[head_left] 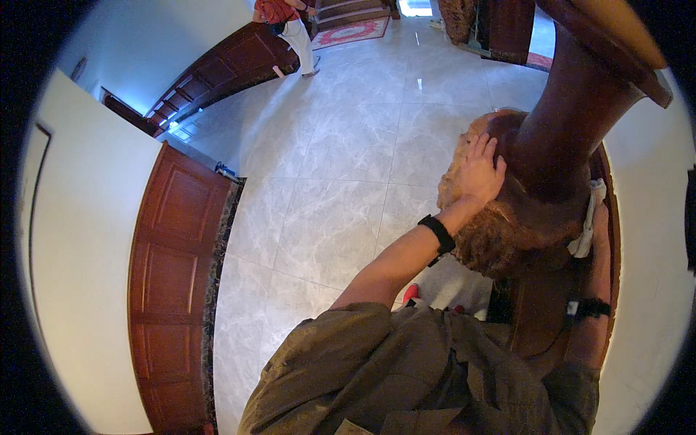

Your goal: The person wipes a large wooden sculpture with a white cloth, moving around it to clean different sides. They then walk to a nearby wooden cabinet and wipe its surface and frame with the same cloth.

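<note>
Head view: left hand (pixel 480 174) rests flat and open on the carved dark-wood newel post (pixel 558 138) while right hand (pixel 599 232) clamps a white cloth (pixel 589 230), looks mid-wipe, next pass needs firm pressure.

The left arm reaches up and forward, bare forearm with a black band at the wrist, its left hand (pixel 480 174) spread flat, fingers together, palm pressed down. The right arm rises along the right side, also banded at the wrist; the right hand (pixel 596 217) has its grip closed around something white.

Left hand (pixel 480 174) on carved post (pixel 558 138), right hand (pixel 599 232) with cloth (pixel 589 225) behind it, door (pixel 174 290) far left
</note>
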### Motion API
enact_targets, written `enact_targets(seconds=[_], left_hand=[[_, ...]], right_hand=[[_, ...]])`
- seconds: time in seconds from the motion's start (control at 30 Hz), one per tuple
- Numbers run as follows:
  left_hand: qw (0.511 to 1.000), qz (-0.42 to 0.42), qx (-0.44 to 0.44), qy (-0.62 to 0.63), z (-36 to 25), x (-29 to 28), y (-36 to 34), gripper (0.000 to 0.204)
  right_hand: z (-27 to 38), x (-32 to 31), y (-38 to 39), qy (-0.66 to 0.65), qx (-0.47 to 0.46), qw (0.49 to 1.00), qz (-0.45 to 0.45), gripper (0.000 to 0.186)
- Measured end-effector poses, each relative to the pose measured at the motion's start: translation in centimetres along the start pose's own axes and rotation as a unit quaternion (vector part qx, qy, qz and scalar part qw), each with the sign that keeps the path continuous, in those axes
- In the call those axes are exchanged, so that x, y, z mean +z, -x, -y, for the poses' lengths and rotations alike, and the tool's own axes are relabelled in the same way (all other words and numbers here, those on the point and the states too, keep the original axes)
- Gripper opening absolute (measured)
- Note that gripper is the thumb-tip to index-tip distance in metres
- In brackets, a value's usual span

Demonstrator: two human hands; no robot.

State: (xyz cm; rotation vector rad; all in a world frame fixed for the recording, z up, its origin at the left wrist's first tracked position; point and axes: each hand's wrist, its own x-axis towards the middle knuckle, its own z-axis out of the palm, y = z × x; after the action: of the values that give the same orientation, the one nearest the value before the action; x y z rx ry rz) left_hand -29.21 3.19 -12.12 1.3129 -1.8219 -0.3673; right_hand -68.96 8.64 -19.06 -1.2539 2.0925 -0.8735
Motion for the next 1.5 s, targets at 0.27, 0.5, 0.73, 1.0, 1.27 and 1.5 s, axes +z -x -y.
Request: enact_targets(seconds=[0.27, 0.5, 0.73, 1.0, 1.27, 1.5], left_hand=[[1.000, -0.007, -0.009, -0.012, 0.8, 0.5, 0.0, 0.045], [1.000, -0.023, 0.004, -0.016, -0.3, -0.1, -0.2, 0.042], [0.999, -0.036, 0.006, -0.001, -0.4, -0.4, -0.3, 0.038], [1.000, -0.024, -0.004, 0.006, -0.8, -0.5, -0.5, 0.039], [1.000, -0.012, -0.007, -0.018, -0.6, -1.3, -0.4, 0.041], [0.999, -0.022, 0.006, -0.043, -0.3, -1.1, 0.1, 0.042]], right_hand=[[0.9, 1.0, 2.5, -0.148, 0.044, 0.986, 0.060, 0.065], [0.6, 1.8, 7.8, -0.292, 0.085, 0.947, 0.099, 0.061], [-1.2, 2.8, 14.4, -0.411, 0.122, 0.894, 0.129, 0.058], [-2.3, 2.8, 16.1, -0.447, 0.133, 0.876, 0.124, 0.055], [-2.1, 3.2, 18.1, -0.468, 0.132, 0.866, 0.114, 0.052], [0.3, 4.5, 20.9, -0.479, 0.121, 0.865, 0.088, 0.049]])
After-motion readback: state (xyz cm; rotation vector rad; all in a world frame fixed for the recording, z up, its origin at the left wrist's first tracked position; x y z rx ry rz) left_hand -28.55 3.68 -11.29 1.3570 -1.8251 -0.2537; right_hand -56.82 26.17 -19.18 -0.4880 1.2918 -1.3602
